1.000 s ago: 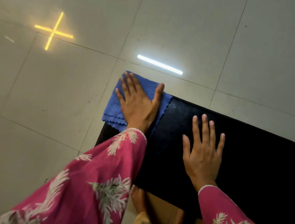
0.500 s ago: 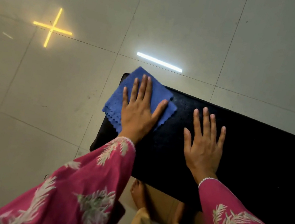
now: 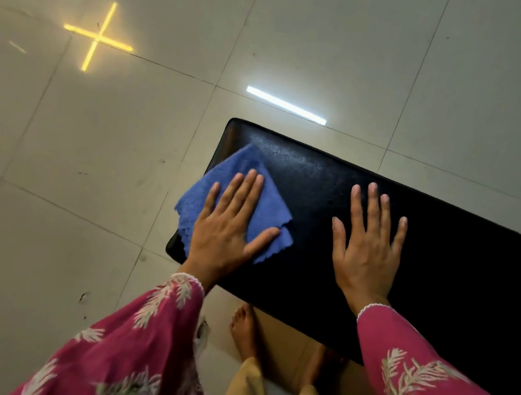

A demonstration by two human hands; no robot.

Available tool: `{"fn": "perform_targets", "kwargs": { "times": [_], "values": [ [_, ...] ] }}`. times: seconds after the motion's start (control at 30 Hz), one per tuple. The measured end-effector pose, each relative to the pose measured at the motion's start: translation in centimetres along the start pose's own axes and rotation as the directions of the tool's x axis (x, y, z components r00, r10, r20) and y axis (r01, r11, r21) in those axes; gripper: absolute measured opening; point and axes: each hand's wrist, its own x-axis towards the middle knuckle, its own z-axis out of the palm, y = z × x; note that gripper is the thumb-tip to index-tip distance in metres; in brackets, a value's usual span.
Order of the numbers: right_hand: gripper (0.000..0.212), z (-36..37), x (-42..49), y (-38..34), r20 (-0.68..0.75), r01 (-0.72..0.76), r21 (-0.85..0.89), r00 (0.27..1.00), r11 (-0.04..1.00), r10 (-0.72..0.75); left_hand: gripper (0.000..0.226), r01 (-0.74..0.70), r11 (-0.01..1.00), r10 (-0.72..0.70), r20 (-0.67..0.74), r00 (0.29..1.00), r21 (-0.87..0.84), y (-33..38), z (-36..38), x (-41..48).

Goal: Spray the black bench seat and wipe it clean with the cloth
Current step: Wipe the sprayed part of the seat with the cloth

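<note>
Bench seat (image 3: 318, 179) black, glossy, speckled near blue cloth (image 3: 273, 206); left hand (image 3: 229, 230) flat pressing cloth, right hand (image 3: 369, 254) flat on seat.

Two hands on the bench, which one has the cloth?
The left hand, pressed flat on the blue cloth at the seat's end. The right hand rests bare on the black bench seat, apart from the cloth.

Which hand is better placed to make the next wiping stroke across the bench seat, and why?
Left. The left hand lies flat on the blue cloth, pressing it onto the black bench seat near its end. The right hand rests bare on the seat beside it, holding nothing.
</note>
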Motion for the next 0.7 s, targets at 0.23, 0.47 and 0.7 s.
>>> {"fn": "perform_targets", "kwargs": {
  "times": [0.23, 0.47, 0.7],
  "values": [
    [0.056, 0.1, -0.1, 0.2, -0.016, 0.003, -0.002, 1.0, 1.0, -0.003, 0.085, 0.47, 0.877, -0.473, -0.016, 0.881, -0.104, 3.7, -0.3, 1.8],
    [0.057, -0.1, 0.0, 0.2, -0.011, 0.014, 0.019, 1.0, 1.0, -0.014, 0.085, 0.154, 0.988, -0.153, -0.04, 0.987, 0.011, -0.4, 0.4, -2.3],
    [0.058, -0.3, 0.0, 0.1, 0.015, 0.01, 0.02, 1.0, 1.0, -0.01, 0.08, 0.281, 0.96, -0.281, -0.024, 0.959, -0.007, 3.5, 0.4, -1.2]
  ]
}}
